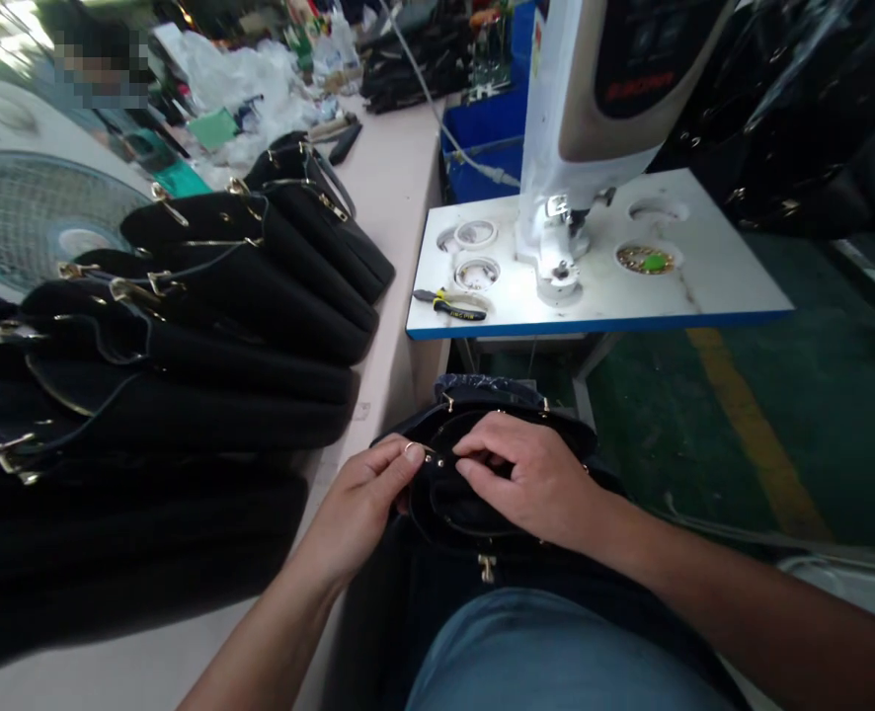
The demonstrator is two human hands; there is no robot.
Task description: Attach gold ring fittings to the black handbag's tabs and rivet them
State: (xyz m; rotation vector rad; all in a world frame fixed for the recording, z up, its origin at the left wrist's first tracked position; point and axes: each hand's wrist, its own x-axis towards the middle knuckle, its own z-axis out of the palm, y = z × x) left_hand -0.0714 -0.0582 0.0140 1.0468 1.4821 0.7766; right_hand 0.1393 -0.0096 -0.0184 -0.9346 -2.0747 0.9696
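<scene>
Pinching dark edge of a blk bag [467, 504] w/ left hand [367, 494], w/ thumb clamped against forefinger, right next to two small gold studs [440, 462]. Holding right hand [530, 474] over same bag, just across studs from left hand, w/ thumb & forefinger tips almost meeting; can't tell if clamped on anything. Having bag right below both hands, w/ gold clasp [488, 567] on body side of them. Wearing blue clothing [548, 652], visible closer in than either hand.

Seeing, L of left hand, row of similar blk bags [260, 326] w/ gold fittings on pale bench [400, 197]; farther out past same hand, a fan [52, 217]. Seeing, ahead of right hand, white machine [563, 118] over white tabletop [600, 301]. Also seeing yellow/blk pliers [452, 305] on tabletop, ahead of gap btwn hands, + gold bits [630, 259] w/ green pc. [654, 263] in round recess, ahead & R of right hand. Spotting yellow floor stripe [755, 425] R of right hand.
</scene>
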